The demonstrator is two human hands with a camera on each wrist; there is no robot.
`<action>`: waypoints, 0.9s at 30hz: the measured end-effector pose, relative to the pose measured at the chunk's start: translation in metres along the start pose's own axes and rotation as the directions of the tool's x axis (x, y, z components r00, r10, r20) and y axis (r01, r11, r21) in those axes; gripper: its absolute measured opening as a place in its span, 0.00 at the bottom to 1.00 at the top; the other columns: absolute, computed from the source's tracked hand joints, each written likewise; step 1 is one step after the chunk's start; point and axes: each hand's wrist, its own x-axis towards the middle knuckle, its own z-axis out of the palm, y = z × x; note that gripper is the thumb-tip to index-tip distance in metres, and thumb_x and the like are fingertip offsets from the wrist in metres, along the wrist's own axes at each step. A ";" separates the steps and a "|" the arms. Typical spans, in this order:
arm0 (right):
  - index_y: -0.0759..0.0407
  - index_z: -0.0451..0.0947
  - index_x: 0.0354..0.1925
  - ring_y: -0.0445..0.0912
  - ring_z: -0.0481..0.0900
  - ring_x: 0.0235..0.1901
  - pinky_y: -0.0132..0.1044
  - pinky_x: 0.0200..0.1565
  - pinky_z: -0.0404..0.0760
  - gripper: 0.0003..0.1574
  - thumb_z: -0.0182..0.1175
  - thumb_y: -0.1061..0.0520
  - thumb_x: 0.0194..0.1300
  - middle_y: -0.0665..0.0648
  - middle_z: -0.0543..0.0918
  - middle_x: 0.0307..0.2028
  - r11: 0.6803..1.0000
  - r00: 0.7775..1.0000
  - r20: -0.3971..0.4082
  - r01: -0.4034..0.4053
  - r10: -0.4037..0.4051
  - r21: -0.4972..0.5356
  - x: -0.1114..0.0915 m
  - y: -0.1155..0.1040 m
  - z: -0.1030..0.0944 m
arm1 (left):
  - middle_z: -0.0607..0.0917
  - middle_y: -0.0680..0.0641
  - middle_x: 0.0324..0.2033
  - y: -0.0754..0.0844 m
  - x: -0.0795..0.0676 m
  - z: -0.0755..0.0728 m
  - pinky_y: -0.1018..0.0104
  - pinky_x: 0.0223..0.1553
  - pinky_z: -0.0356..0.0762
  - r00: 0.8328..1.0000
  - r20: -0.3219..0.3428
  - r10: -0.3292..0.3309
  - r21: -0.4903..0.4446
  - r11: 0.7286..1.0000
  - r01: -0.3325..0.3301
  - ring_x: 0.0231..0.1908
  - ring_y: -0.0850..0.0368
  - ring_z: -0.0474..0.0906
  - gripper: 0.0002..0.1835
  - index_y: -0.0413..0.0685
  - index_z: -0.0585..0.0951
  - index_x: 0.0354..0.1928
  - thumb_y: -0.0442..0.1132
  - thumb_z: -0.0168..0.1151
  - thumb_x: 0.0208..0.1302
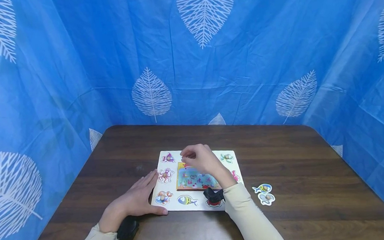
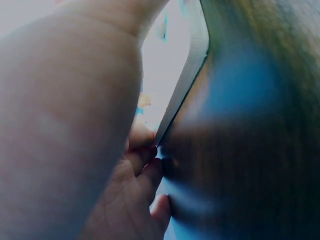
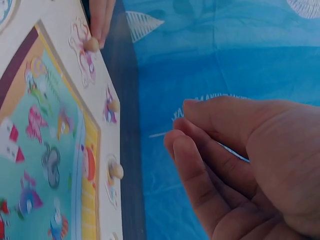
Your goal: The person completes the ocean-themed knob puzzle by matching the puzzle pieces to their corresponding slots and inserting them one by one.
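A white knobbed puzzle board [image 1: 172, 208] with sea-animal pieces lies on the table. My left hand [image 1: 138, 196] rests against its left side, fingers straight along the edge and thumb at the near left corner. Above the board's far half hovers my right hand [image 1: 201, 159], fingers loosely bent, with nothing between thumb and fingertips in the right wrist view. Close by there are an octopus piece [image 3: 82, 55], a purple fish piece [image 3: 109, 106] and a knobbed piece [image 3: 113, 182] along the board's border. The right forearm covers part of the board's right side.
To the right of the board, a striped fish piece [image 1: 263, 188] and a white piece with a grey curled figure [image 1: 266, 199] lie loose on the brown wooden table [image 1: 300, 172]. Blue leaf-print curtains [image 1: 189, 68] surround the table's back and sides.
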 end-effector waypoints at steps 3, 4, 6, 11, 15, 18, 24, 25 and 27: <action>0.57 0.89 0.49 0.40 0.86 0.40 0.38 0.48 0.85 0.12 0.69 0.57 0.68 0.49 0.91 0.41 1.000 1.000 -0.006 0.002 -0.002 -0.003 -0.002 0.004 -0.005 | 0.51 0.34 0.81 0.000 0.000 0.000 0.36 0.77 0.49 1.000 0.001 -0.002 -0.002 1.000 0.002 0.80 0.37 0.48 0.70 0.31 0.51 0.80 0.68 0.77 0.49; 0.57 0.89 0.48 0.40 0.86 0.40 0.38 0.48 0.85 0.12 0.70 0.57 0.68 0.49 0.91 0.41 1.000 1.000 -0.007 0.004 -0.004 -0.006 -0.003 0.006 -0.006 | 0.51 0.34 0.81 0.000 0.000 0.000 0.36 0.77 0.49 1.000 0.002 -0.004 -0.002 1.000 0.004 0.80 0.37 0.48 0.70 0.31 0.51 0.80 0.68 0.77 0.49; 0.57 0.89 0.48 0.40 0.86 0.40 0.38 0.48 0.85 0.12 0.70 0.57 0.68 0.49 0.91 0.41 1.000 1.000 -0.012 0.007 -0.007 -0.012 -0.004 0.008 -0.009 | 0.51 0.35 0.81 0.000 0.000 0.000 0.36 0.77 0.49 1.000 0.002 -0.008 0.001 1.000 0.008 0.80 0.37 0.48 0.70 0.32 0.51 0.80 0.68 0.77 0.49; 0.59 0.88 0.49 0.42 0.86 0.41 0.39 0.49 0.85 0.12 0.69 0.56 0.68 0.50 0.91 0.41 1.000 1.000 -0.017 0.013 -0.013 -0.012 -0.009 0.014 -0.019 | 0.51 0.35 0.81 -0.001 0.001 0.001 0.37 0.78 0.49 1.000 0.003 -0.011 0.008 1.000 0.011 0.80 0.38 0.48 0.70 0.32 0.51 0.80 0.69 0.77 0.49; 0.58 0.88 0.50 0.43 0.86 0.43 0.41 0.51 0.86 0.13 0.69 0.56 0.68 0.51 0.90 0.42 1.000 1.000 -0.014 0.013 -0.013 -0.009 -0.013 0.019 -0.029 | 0.51 0.35 0.81 -0.001 0.000 0.002 0.37 0.78 0.49 1.000 0.000 -0.008 0.011 1.000 0.008 0.80 0.37 0.48 0.70 0.32 0.51 0.80 0.69 0.76 0.49; 0.57 0.88 0.51 0.44 0.87 0.44 0.41 0.52 0.86 0.14 0.69 0.55 0.69 0.51 0.90 0.43 1.000 1.000 -0.014 0.017 -0.017 -0.014 -0.016 0.022 -0.035 | 0.51 0.34 0.81 -0.001 0.000 0.001 0.37 0.77 0.50 1.000 -0.002 -0.004 0.011 1.000 0.004 0.80 0.37 0.48 0.70 0.31 0.51 0.80 0.69 0.76 0.49; 0.53 0.88 0.50 0.44 0.86 0.46 0.42 0.51 0.87 0.13 0.69 0.53 0.69 0.50 0.90 0.44 0.999 1.000 0.000 0.019 -0.019 -0.035 -0.021 0.029 -0.044 | 0.51 0.35 0.81 -0.001 0.000 0.001 0.37 0.77 0.50 1.000 -0.001 -0.004 0.007 1.000 0.004 0.80 0.37 0.48 0.70 0.31 0.51 0.80 0.69 0.76 0.49; 0.53 0.88 0.50 0.45 0.86 0.46 0.42 0.52 0.87 0.13 0.69 0.53 0.69 0.50 0.90 0.45 0.999 1.000 0.003 0.019 -0.018 -0.039 -0.022 0.031 -0.046 | 0.51 0.35 0.81 -0.002 0.000 0.002 0.37 0.77 0.49 1.000 0.000 -0.004 0.007 1.000 0.004 0.80 0.37 0.47 0.70 0.32 0.51 0.80 0.69 0.76 0.49; 0.53 0.88 0.51 0.45 0.86 0.47 0.43 0.52 0.87 0.13 0.68 0.53 0.69 0.50 0.90 0.45 0.999 1.000 0.005 0.028 -0.028 -0.046 -0.024 0.033 -0.048 | 0.50 0.35 0.81 -0.002 0.000 0.002 0.37 0.77 0.49 1.000 0.000 -0.005 0.007 1.000 0.005 0.80 0.38 0.47 0.70 0.32 0.51 0.80 0.69 0.76 0.49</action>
